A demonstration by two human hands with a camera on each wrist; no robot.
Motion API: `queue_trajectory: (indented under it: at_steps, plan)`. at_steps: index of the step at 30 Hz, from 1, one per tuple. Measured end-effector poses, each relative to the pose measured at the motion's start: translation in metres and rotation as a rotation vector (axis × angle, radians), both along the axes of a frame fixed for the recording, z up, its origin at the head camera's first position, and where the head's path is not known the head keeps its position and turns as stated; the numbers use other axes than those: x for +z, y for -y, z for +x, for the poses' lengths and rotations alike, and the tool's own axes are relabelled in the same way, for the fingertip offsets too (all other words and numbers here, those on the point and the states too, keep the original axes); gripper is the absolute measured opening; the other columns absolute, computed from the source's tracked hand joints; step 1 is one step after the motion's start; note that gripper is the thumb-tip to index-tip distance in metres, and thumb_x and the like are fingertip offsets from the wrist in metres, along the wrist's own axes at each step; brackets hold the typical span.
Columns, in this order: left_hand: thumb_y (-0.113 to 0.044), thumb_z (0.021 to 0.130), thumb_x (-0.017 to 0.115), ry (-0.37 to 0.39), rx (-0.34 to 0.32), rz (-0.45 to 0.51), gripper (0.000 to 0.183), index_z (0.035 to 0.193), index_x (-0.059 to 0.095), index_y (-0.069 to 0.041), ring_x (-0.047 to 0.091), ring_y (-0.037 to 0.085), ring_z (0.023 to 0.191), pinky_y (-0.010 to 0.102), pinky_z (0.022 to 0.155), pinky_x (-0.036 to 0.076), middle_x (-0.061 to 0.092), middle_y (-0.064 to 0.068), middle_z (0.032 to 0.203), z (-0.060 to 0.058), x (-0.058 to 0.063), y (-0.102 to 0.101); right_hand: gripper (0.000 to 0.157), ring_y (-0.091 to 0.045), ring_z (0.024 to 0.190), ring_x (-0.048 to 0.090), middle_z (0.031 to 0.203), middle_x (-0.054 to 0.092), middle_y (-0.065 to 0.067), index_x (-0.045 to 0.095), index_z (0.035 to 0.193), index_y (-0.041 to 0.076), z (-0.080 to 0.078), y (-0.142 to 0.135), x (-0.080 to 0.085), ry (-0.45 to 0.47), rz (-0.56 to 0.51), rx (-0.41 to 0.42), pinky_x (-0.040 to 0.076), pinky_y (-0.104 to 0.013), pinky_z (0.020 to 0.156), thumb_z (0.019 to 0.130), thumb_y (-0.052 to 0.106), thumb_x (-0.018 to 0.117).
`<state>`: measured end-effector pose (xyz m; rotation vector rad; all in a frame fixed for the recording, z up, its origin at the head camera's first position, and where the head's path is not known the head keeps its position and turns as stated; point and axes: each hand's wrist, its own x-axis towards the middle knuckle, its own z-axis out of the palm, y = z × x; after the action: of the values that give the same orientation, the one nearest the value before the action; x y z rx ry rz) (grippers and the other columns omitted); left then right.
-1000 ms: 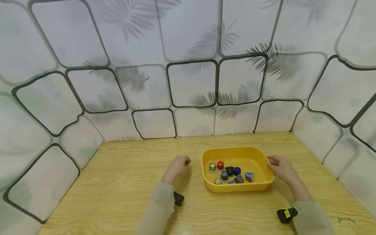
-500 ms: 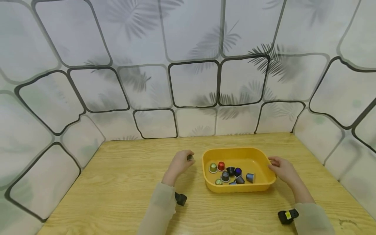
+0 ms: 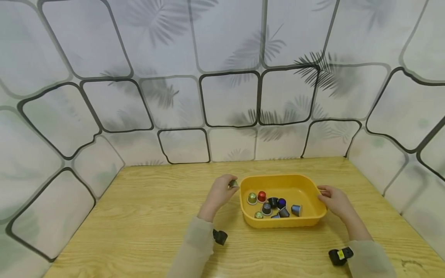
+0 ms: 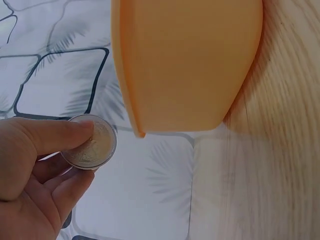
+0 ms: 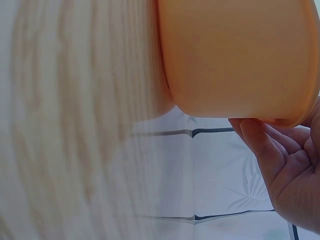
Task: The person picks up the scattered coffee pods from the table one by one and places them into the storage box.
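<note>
Head view: the left hand [image 3: 219, 192] pinches a small silver-topped capsule [image 3: 234, 183] between thumb and fingertips, just beside the left rim of the yellow tray [image 3: 310, 219], at rim height. The tray stands on the wooden worktop [image 3: 139, 216] and contains a cluster of capsules, among them a red capsule [image 3: 261, 196], a green capsule [image 3: 252, 198], a dark blue capsule [image 3: 281, 202] and a light blue capsule [image 3: 295, 209]. The right hand [image 3: 333, 200] rests against the tray's right rim, fingers curled onto the edge. A panelled wall [image 3: 222, 77] with leaf shadows encloses the worktop on three sides, and a small dark device shows at each wrist. Left wrist view: the capsule [image 4: 92, 142] shows its round foil face, clamped between the thumb [image 4: 47, 134] above and the fingers [image 4: 60, 190] below; it lies just beside the corner of the tray [image 4: 190, 60], apart from it, with the worktop [image 4: 270, 180] to the right of the frame. Right wrist view: the outer wall of the tray [image 5: 240, 55] fills the upper part of the frame, and the fingers [image 5: 257, 147] of the right hand [image 5: 292, 185] are hooked over its rim, gripping it; the worktop [image 5: 75, 125] appears blurred on the left.
</note>
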<state>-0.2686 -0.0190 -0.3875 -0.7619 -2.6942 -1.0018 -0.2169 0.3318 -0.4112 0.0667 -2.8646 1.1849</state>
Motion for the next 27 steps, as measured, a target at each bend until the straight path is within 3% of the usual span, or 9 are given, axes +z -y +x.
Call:
queue_trajectory:
  at_steps: [12,20,27]
  plan:
    - [-0.008,0.082,0.063,-0.058,-0.029,0.008,0.027,0.106,0.059,0.004,0.055,0.017,0.083,0.025,0.072,0.047,0.06,0.009,0.095,-0.001,-0.003,-0.02,0.043,-0.044,0.101,0.048,0.114,0.045,-0.036,0.037,0.123,-0.015,-0.001,-0.001,-0.003,-0.008,-0.015,-0.005,0.048,-0.042,0.075,0.091,0.012,0.047]
    - [-0.007,0.081,0.064,-0.054,-0.059,0.002,0.027,0.105,0.059,0.006,0.054,0.016,0.08,0.021,0.069,0.046,0.059,0.01,0.092,0.001,-0.001,-0.037,0.043,-0.044,0.102,0.047,0.114,0.045,-0.036,0.037,0.124,-0.014,-0.002,-0.001,-0.003,-0.007,-0.014,-0.01,0.047,-0.044,0.076,0.091,0.013,0.046]
    - [-0.01,0.081,0.064,-0.107,-0.084,0.004,0.025,0.102,0.06,0.003,0.054,0.013,0.079,0.019,0.067,0.046,0.059,0.007,0.091,0.0,-0.006,-0.05,0.044,-0.046,0.102,0.047,0.114,0.045,-0.036,0.038,0.123,-0.015,-0.001,-0.001,-0.001,-0.008,0.002,-0.005,0.047,-0.046,0.076,0.091,0.014,0.048]
